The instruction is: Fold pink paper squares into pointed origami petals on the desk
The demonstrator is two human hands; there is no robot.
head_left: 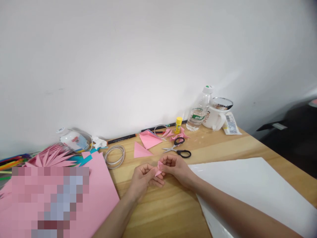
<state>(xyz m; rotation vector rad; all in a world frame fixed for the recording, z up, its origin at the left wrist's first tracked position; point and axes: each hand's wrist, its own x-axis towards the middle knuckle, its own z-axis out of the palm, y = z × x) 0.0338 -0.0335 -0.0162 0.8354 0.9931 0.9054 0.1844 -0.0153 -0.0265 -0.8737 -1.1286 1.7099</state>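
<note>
Two hands pinch one small pink folded paper piece (158,169) above the wooden table (173,205).
Left hand (144,179) and right hand (176,167) meet fingertip to fingertip on it, near scissors (178,148).

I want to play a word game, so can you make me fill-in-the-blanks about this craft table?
The left hand and the right hand pinch a small folded piece of ____ paper. The scissors on the table have ____ handles. The little glue stick is ____. The big sheet to the right of the hands is ____.
Missing words: pink, black, yellow, white.
</note>
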